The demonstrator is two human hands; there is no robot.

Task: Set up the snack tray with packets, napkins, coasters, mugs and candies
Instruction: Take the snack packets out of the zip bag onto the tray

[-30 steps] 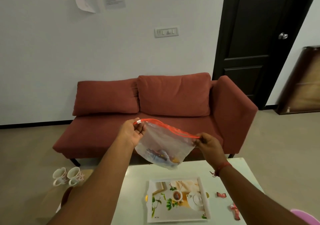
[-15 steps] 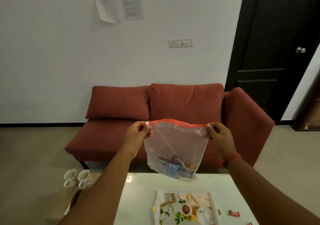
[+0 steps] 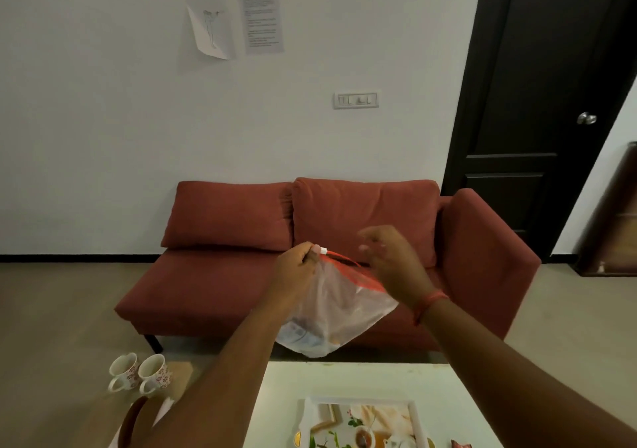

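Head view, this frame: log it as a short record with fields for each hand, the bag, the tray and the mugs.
left hand: pinches the zip bag's slider corner
right hand: open, blurred, beside the bag's red zip strip; contact unclear
zip bag: clear, hanging above the table, small items at the bottom
tray: on white table, floral print, partly cut off
mugs: two, left of the table

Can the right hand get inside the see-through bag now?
Probably yes: the right hand hovers open beside the clear plastic zip bag, whose red top the left hand pinches; nothing blocks it.
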